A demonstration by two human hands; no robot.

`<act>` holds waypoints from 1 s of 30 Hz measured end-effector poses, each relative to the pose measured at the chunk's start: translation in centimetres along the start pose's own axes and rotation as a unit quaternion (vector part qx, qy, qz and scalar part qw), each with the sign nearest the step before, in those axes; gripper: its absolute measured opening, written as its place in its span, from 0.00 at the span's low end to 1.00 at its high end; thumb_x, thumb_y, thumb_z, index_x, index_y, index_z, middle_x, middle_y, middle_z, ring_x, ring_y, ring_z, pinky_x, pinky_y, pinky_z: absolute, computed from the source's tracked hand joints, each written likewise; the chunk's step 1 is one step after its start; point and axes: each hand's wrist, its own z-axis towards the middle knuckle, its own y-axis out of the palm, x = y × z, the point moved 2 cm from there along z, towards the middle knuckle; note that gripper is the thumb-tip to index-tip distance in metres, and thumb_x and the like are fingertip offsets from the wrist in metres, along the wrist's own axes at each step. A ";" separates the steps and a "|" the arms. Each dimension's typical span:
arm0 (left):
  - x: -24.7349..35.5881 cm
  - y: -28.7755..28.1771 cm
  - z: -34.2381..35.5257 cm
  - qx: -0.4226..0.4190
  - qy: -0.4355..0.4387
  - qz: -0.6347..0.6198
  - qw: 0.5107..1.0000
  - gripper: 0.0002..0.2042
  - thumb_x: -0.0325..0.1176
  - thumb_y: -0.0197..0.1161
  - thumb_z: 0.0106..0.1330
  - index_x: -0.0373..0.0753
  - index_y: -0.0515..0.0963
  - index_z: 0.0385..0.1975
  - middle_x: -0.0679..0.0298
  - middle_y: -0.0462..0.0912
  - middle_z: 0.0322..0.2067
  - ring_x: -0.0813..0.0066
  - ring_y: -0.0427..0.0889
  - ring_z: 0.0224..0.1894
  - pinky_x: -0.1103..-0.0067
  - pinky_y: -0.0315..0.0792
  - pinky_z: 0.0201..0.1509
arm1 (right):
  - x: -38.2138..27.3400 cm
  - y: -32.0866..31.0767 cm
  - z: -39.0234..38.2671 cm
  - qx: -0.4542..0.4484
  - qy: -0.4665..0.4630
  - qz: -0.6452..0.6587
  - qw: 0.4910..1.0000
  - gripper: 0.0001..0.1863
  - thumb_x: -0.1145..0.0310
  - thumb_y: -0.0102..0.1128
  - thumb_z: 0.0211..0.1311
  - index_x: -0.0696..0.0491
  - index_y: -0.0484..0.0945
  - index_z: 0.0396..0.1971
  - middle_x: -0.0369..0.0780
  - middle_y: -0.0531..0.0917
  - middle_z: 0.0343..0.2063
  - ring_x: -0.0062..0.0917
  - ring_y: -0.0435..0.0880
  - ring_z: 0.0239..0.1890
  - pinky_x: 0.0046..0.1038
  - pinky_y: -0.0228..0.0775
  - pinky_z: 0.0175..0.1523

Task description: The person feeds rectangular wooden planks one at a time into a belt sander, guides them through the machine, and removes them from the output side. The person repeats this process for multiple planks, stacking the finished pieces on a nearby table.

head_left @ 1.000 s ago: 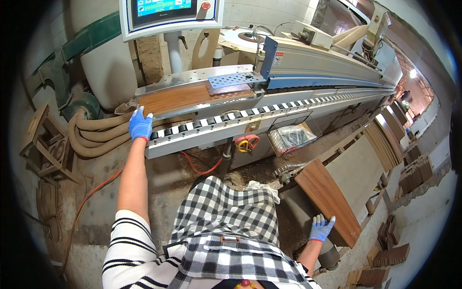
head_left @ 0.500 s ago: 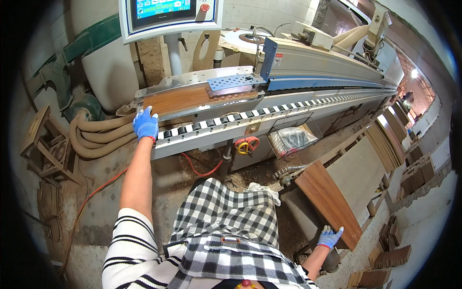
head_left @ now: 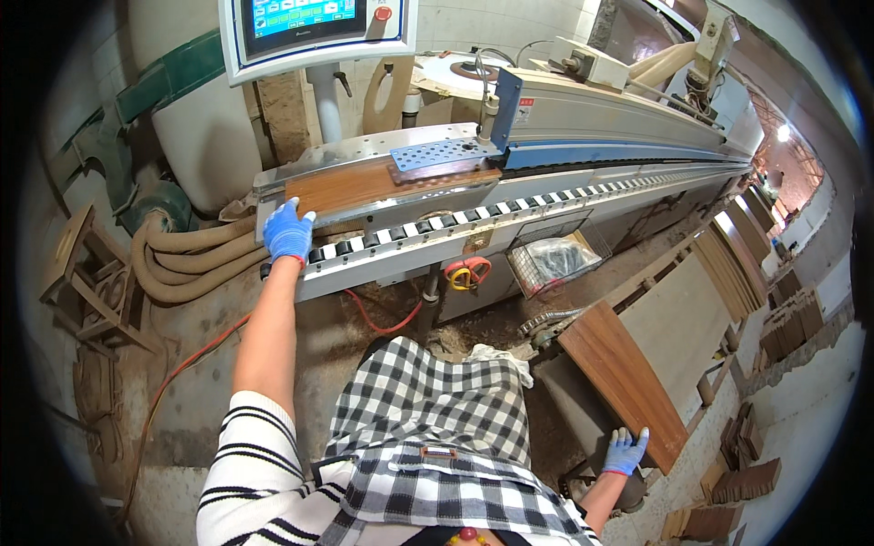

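Note:
My left hand (head_left: pixel 289 232), in a blue glove with pale fingertips, lies open against the left end of a brown wood-grain board (head_left: pixel 346 187). That board rests flat on the infeed table (head_left: pixel 271 173) of a long machine. Its far right end is under a perforated blue plate (head_left: pixel 440 156). Low on the right, my right hand (head_left: pixel 625 452), also gloved, is open with fingers stretched and thumb apart. It is beside the near edge of a second wood-grain board (head_left: pixel 628 387), which lies on a grey panel (head_left: pixel 675 314). Whether the fingers touch it I cannot tell.
A roller rail (head_left: pixel 428 225) runs along the machine's front, with a wire basket (head_left: pixel 557 264) below. Overhead left hangs a control screen (head_left: pixel 305 23). Thick hoses (head_left: pixel 196 259) and a wooden stool (head_left: pixel 91 273) stand left. Board stacks (head_left: pixel 728 264) lie right; a red hose (head_left: pixel 205 350) crosses the floor.
The board on the machine has slid a little to the right, with my left hand following its end. My right hand has stayed almost in place by the second board.

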 end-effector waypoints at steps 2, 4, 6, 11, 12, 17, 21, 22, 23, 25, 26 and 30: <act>1.7 0.6 0.0 -0.008 0.020 0.004 1.000 0.24 0.47 0.62 0.58 0.43 0.73 0.53 0.56 0.77 0.51 0.60 0.74 0.54 0.68 0.63 0.61 | -0.5 -1.1 0.1 0.002 0.007 0.032 0.999 0.41 0.40 0.64 0.48 0.59 0.66 0.50 0.47 0.68 0.52 0.37 0.69 0.55 0.34 0.66 0.57; 3.1 1.1 0.0 -0.007 0.040 -0.003 0.999 0.25 0.48 0.62 0.57 0.42 0.73 0.53 0.57 0.77 0.51 0.60 0.74 0.54 0.68 0.63 0.60 | -1.3 -2.3 0.6 0.042 -0.006 0.089 0.995 0.39 0.39 0.64 0.48 0.58 0.69 0.48 0.46 0.70 0.49 0.39 0.69 0.54 0.36 0.65 0.58; 4.4 1.7 0.1 -0.039 0.041 -0.010 0.998 0.27 0.50 0.60 0.59 0.42 0.71 0.55 0.55 0.76 0.52 0.60 0.72 0.55 0.68 0.61 0.62 | -2.0 -3.4 1.1 0.073 -0.012 0.119 0.990 0.37 0.39 0.64 0.48 0.57 0.70 0.45 0.45 0.72 0.46 0.39 0.70 0.52 0.36 0.64 0.57; 5.5 3.1 0.4 -0.072 0.076 -0.043 0.994 0.32 0.57 0.54 0.61 0.44 0.64 0.61 0.47 0.70 0.56 0.53 0.67 0.60 0.65 0.57 0.65 | -2.9 -4.9 0.9 0.008 -0.045 0.081 0.996 0.28 0.48 0.66 0.48 0.55 0.74 0.41 0.41 0.76 0.40 0.33 0.71 0.41 0.34 0.65 0.52; 5.1 3.5 0.3 -0.068 0.081 -0.054 0.993 0.32 0.57 0.54 0.61 0.45 0.64 0.61 0.46 0.70 0.57 0.52 0.67 0.60 0.65 0.56 0.66 | -2.9 -4.6 0.4 -0.034 -0.059 0.067 0.995 0.27 0.49 0.66 0.48 0.55 0.74 0.40 0.41 0.76 0.39 0.32 0.71 0.39 0.34 0.65 0.50; 4.8 0.4 -2.2 -0.122 0.119 -0.130 0.977 0.30 0.50 0.57 0.62 0.44 0.63 0.62 0.46 0.73 0.53 0.47 0.69 0.56 0.65 0.63 0.61 | -1.8 -1.1 -2.8 -0.094 -0.022 0.062 0.993 0.20 0.54 0.63 0.52 0.55 0.76 0.37 0.41 0.78 0.36 0.31 0.72 0.37 0.35 0.65 0.49; 4.4 -1.0 -4.2 -0.164 0.168 -0.150 0.960 0.30 0.51 0.58 0.61 0.44 0.63 0.62 0.46 0.71 0.55 0.48 0.68 0.57 0.65 0.62 0.62 | 0.6 6.9 -5.4 -0.222 0.004 0.073 0.972 0.14 0.60 0.60 0.56 0.53 0.78 0.37 0.42 0.83 0.34 0.34 0.79 0.30 0.40 0.70 0.43; 3.9 -1.0 -4.7 -0.125 0.211 -0.164 0.956 0.31 0.51 0.58 0.61 0.44 0.63 0.62 0.47 0.70 0.56 0.49 0.67 0.59 0.66 0.61 0.63 | 1.7 9.6 -6.2 -0.249 0.033 0.082 0.965 0.14 0.61 0.60 0.56 0.52 0.77 0.38 0.42 0.83 0.34 0.34 0.79 0.30 0.40 0.70 0.43; 3.4 -0.8 -5.4 -0.084 0.253 -0.174 0.948 0.32 0.51 0.59 0.60 0.44 0.63 0.62 0.47 0.68 0.57 0.50 0.66 0.60 0.66 0.61 0.64 | 2.9 12.4 -7.3 -0.268 0.058 0.075 0.959 0.15 0.61 0.59 0.56 0.52 0.77 0.40 0.42 0.83 0.35 0.34 0.79 0.31 0.40 0.71 0.43; 3.7 -1.8 -7.2 -0.071 0.301 -0.185 0.933 0.35 0.54 0.61 0.57 0.43 0.62 0.63 0.49 0.62 0.62 0.52 0.59 0.65 0.65 0.53 0.68 | 5.3 17.1 -9.2 -0.311 0.101 0.064 0.943 0.16 0.62 0.59 0.56 0.53 0.75 0.43 0.42 0.82 0.37 0.34 0.80 0.34 0.42 0.71 0.45; 4.1 -2.8 -8.2 -0.061 0.327 -0.153 0.930 0.36 0.55 0.61 0.56 0.44 0.62 0.63 0.49 0.61 0.62 0.51 0.57 0.66 0.64 0.51 0.69 | 6.7 19.4 -10.0 -0.339 0.123 0.057 0.931 0.17 0.63 0.59 0.56 0.53 0.74 0.44 0.42 0.81 0.38 0.35 0.80 0.35 0.43 0.71 0.47; 2.9 -4.0 -9.9 -0.052 0.390 -0.021 0.919 0.37 0.61 0.58 0.55 0.47 0.63 0.63 0.52 0.59 0.64 0.50 0.51 0.68 0.59 0.40 0.71 | 11.2 28.6 -15.1 -0.427 0.189 -0.007 0.884 0.20 0.65 0.59 0.56 0.55 0.71 0.48 0.45 0.79 0.41 0.40 0.78 0.43 0.48 0.69 0.53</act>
